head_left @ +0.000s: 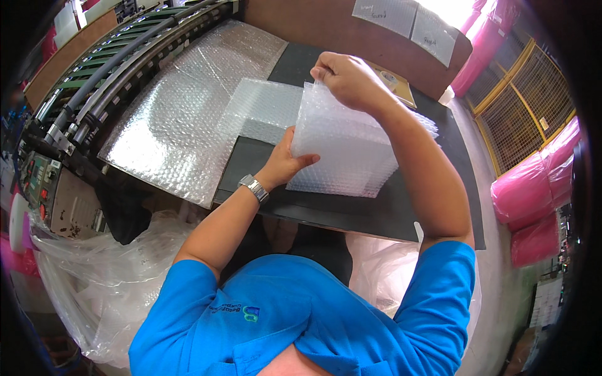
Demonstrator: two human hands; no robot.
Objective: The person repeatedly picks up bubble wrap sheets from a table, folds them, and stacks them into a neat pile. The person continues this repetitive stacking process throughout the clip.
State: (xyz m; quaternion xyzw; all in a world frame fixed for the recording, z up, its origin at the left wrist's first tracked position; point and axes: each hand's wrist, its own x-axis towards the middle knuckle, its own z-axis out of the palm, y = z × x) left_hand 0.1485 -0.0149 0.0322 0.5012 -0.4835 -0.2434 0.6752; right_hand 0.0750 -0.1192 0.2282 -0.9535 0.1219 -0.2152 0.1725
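Note:
A stack of clear bubble-wrap sheets is in front of me, tilted up from the dark tabletop. My left hand grips its left edge, thumb lying across the front face and fingers behind. At the upper corner, my right hand is closed in a pinch on the bubble wrap, wrist bent over the top edge. More bubble-wrap layers fan out under my right forearm. To the left of the stack, another bubble-wrap piece lies flat, partly over a large bubble-wrap sheet.
A roller machine borders the table at far left. Behind stands a brown board with bubble-wrap samples on it. A tan flat item with a tape roll lies beyond my right wrist. Pink wrapped rolls and a yellow mesh fence are at right.

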